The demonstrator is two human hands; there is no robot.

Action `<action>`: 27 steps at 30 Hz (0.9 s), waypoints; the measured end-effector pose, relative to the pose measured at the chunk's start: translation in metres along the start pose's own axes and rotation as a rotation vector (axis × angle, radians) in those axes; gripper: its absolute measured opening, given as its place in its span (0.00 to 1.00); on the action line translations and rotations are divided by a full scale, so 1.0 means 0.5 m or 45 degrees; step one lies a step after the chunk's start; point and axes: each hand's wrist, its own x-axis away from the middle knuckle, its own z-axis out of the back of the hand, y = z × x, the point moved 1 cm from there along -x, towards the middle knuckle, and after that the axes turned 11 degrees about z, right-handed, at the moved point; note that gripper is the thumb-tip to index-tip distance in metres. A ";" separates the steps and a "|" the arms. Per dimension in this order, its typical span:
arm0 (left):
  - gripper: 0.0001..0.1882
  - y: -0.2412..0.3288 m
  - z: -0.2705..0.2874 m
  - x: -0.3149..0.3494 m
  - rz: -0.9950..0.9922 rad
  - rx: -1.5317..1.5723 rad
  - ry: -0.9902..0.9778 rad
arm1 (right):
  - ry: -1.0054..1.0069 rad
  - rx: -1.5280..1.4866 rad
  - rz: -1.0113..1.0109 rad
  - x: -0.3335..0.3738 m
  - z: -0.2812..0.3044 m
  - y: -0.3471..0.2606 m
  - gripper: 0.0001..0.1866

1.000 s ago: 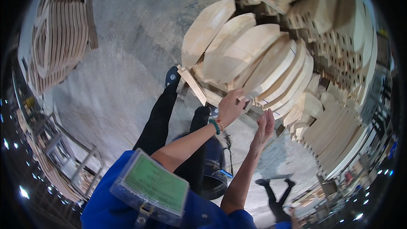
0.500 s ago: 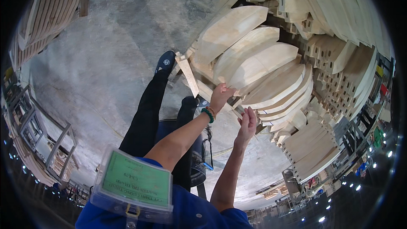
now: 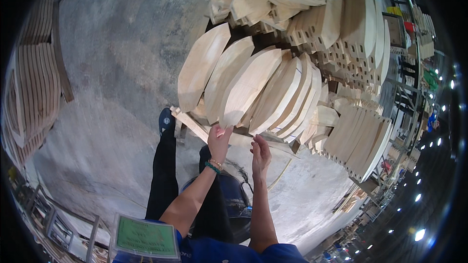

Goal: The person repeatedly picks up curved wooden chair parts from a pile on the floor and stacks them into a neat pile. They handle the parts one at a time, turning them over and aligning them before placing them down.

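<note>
A row of pale curved wooden panels [image 3: 251,85] leans in a fan on a low wooden support in front of me. My left hand [image 3: 219,142], with beaded bracelets on its wrist, is at the lower end of one broad panel. Its thumb and fingers look apart; whether the fingertips touch the wood is unclear. To the right, my right hand [image 3: 261,153] is raised just below the lower ends of the neighbouring panels. Its fingers are loosely bent and apart, with nothing in them.
Larger stacks of slotted wooden parts [image 3: 360,34] rise behind the row, with another stack [image 3: 358,139] at right. More curved parts [image 3: 36,87] stand at far left. A wooden bar [image 3: 192,125] lies near my shoe [image 3: 166,121]. Metal frames [image 3: 53,229] stand lower left.
The view has turned, so the panels and both hands appear farther left and the panels stand more upright. Both hands stay near the panels' lower ends; none has visibly been lifted out.
</note>
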 end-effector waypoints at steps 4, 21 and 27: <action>0.18 -0.016 -0.004 0.002 -0.106 0.023 0.029 | 0.065 -0.062 -0.020 0.005 0.019 0.008 0.18; 0.28 0.073 -0.185 0.073 -0.800 -0.820 -0.295 | 0.246 -0.095 -0.083 0.037 0.100 0.070 0.19; 0.35 0.106 -0.305 0.017 -0.841 -0.847 -0.141 | 0.248 -0.120 -0.107 0.060 0.104 0.079 0.17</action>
